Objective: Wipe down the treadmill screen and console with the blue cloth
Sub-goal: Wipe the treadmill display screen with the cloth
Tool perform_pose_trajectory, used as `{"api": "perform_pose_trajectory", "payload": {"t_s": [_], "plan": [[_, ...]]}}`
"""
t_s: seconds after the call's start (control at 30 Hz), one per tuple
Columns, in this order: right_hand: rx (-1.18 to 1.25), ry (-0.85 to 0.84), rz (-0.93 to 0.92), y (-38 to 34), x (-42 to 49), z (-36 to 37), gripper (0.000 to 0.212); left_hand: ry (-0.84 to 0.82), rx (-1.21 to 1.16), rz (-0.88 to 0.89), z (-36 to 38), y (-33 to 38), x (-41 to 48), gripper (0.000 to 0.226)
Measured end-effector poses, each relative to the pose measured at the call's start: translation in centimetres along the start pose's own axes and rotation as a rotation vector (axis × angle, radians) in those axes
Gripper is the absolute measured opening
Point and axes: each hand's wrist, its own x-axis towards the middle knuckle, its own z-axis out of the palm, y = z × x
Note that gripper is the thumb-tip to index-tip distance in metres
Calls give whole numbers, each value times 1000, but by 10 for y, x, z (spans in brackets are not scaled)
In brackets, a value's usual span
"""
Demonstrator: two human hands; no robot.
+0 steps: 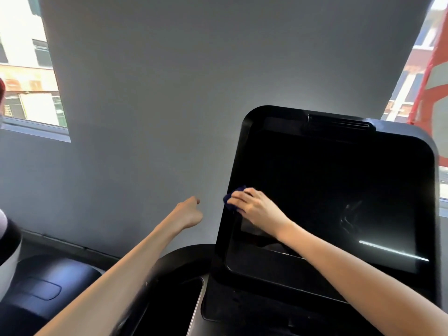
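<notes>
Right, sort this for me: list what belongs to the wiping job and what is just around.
Job: blue cloth; right hand holding it at the left edge of the screen; console.

Just around: left hand, off the machine; window; grey wall; next machine at lower left.

The cloth (233,193) is a deep navy blue against the glossy black screen (339,185), which carries one pale white streak of light. The console (242,309) below is black with silver-grey trim; the wall (145,105) plain grey.
</notes>
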Motion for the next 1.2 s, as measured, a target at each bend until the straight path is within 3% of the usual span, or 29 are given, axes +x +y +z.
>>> {"api": "perform_pose_trajectory", "payload": {"t_s": [0.2,0.27,0.37,0.5,0.6,0.77,0.97,1.03,1.2], "plan": [[190,118,610,34,54,-18,41,-39,35,-8,7,3,-2,59],[156,124,528,5,39,-3,42,-13,23,9,13,10,1,58],[116,19,150,-44,-14,13,31,82,11,38,13,24,6,53],[-3,-33,-83,-10,-1,4,31,121,2,73,4,37,12,51],[-115,-75,80,47,50,-12,28,81,27,94,-1,47,17,53],[-122,-212,351,110,127,-41,40,92,53,145,-13,67,26,54],[7,-5,662,144,147,-50,39,67,54,170,-11,79,29,56],[16,52,644,142,137,-47,38,66,78,144,-8,72,32,56],[92,78,367,68,95,-10,25,69,64,91,8,70,31,41]]}}
